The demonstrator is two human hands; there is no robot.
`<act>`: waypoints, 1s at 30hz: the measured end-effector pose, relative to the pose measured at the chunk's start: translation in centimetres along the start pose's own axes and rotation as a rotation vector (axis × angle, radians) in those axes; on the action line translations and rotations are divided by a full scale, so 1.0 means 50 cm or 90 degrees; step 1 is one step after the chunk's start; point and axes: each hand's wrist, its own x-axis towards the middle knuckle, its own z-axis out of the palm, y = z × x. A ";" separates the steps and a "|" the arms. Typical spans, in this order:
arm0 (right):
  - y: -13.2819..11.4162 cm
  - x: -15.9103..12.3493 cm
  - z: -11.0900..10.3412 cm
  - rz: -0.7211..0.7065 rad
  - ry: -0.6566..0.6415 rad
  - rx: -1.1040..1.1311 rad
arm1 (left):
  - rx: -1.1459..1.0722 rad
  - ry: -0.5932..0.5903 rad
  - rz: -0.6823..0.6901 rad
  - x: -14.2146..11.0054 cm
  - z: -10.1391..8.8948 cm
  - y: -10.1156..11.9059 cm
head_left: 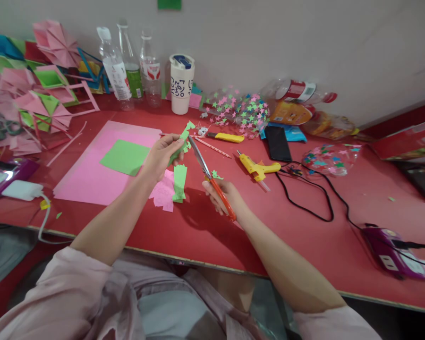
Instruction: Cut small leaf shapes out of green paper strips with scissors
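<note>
My left hand [165, 155] pinches a green paper piece [186, 131] with a jagged cut edge, raised over the table. In my right hand [224, 197] is a pair of orange-handled scissors [217, 189], its blades pointing up and left, close to the green paper. Whether the blades touch the paper I cannot tell. Below my left hand lie a green paper strip [179, 183] and a notched pink paper piece [165, 191]. To the left, a green sheet [123, 156] rests on a larger pink sheet [92, 174]. Small green scraps [216, 175] lie near the scissors.
Toward the back stand several plastic bottles [151, 75] and a white cup [182, 87]. A yellow glue gun [258, 167], a yellow cutter knife [226, 137] and a black phone [277, 143] lie right of centre. Folded paper shapes [42, 106] crowd the left; purple power strips [393, 252] sit at the sides.
</note>
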 end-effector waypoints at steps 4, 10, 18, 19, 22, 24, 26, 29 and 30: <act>-0.006 -0.003 -0.003 0.007 -0.023 -0.018 | 0.037 0.031 0.023 0.003 -0.006 0.005; -0.013 -0.007 -0.004 0.001 -0.045 -0.011 | 0.049 0.035 -0.002 0.004 -0.014 0.009; -0.008 -0.007 -0.001 -0.010 -0.016 0.035 | -0.011 0.035 -0.043 -0.001 -0.012 0.028; -0.006 -0.006 -0.001 -0.025 -0.018 0.062 | -0.040 0.036 -0.051 0.000 -0.012 0.027; 0.007 -0.002 -0.001 -0.081 -0.041 0.159 | -0.129 0.061 -0.093 0.004 -0.007 0.016; 0.015 0.002 -0.001 -0.102 -0.057 0.212 | -0.126 0.042 -0.140 0.002 -0.001 0.006; 0.019 0.003 -0.001 -0.107 -0.069 0.232 | -0.041 -0.083 -0.172 -0.005 0.008 -0.001; 0.012 -0.001 0.001 -0.085 -0.064 0.191 | 0.041 -0.198 -0.116 -0.020 0.021 -0.002; 0.008 -0.003 0.001 -0.072 -0.057 0.165 | 0.041 -0.201 -0.086 -0.024 0.024 -0.002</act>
